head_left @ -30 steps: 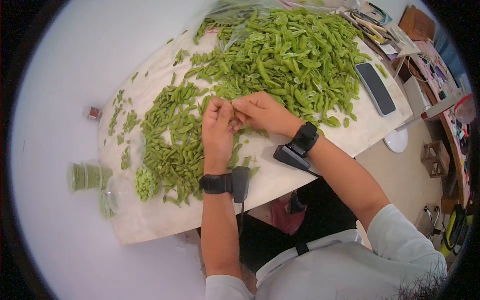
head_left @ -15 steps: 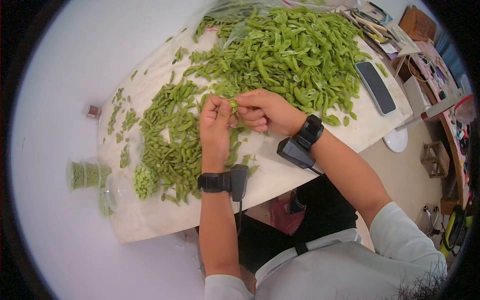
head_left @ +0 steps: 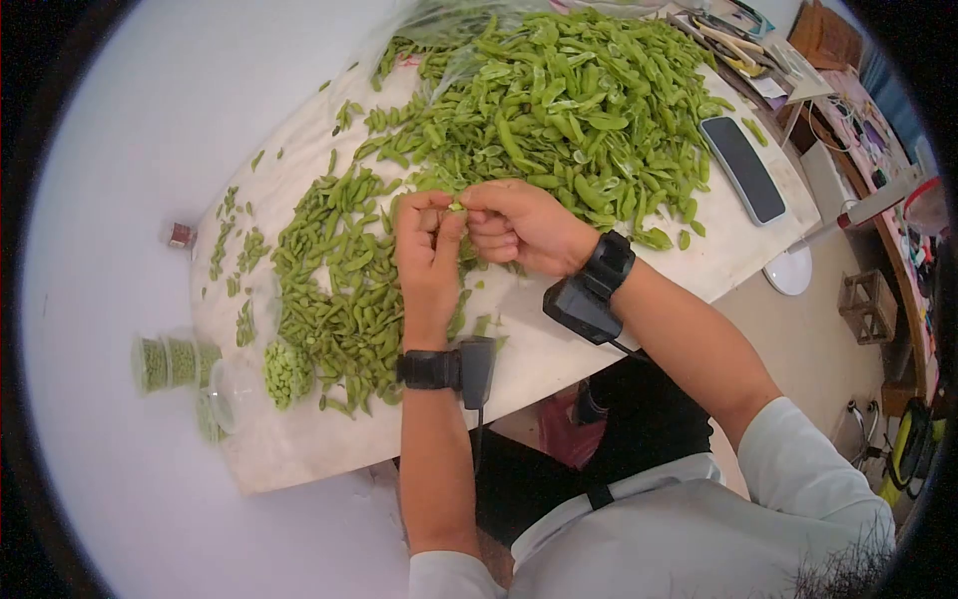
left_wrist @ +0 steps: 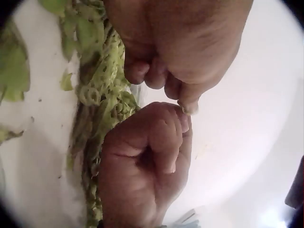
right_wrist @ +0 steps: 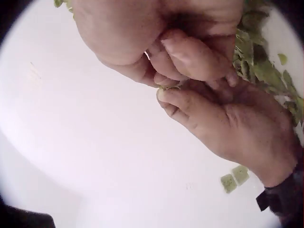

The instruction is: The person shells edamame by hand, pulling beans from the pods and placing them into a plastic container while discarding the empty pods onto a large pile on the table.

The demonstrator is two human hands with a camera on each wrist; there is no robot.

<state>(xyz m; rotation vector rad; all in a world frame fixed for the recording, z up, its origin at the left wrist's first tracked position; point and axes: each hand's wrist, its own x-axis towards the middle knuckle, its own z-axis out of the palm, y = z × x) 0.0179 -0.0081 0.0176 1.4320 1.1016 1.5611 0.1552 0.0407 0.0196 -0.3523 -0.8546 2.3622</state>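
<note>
In the head view both hands meet above a spread of green soybean pods (head_left: 344,285). My left hand (head_left: 429,255) pinches a small green soybean pod (head_left: 456,207) between thumb and index finger. Thumb and index finger of my right hand (head_left: 529,228) pinch the same pod from the other side, its remaining fingers curled toward the palm. Fingers cover most of the pod. The left wrist view shows the two hands tip to tip; in the right wrist view only a sliver of green shows by the left thumb (right_wrist: 171,97).
A large heap of pods (head_left: 589,110) lies beyond the hands, a clear plastic bag (head_left: 439,45) at its back. Shelled green beans (head_left: 287,374) form a mound at the left, near clear tubs of beans (head_left: 180,361). A phone (head_left: 743,170) lies on the white table (head_left: 539,324) at right.
The right fingers have drawn back from the left hand and curled. The green pod, hidden a second ago, now shows between the fingertips. Both hands stay at nearly the same place.
</note>
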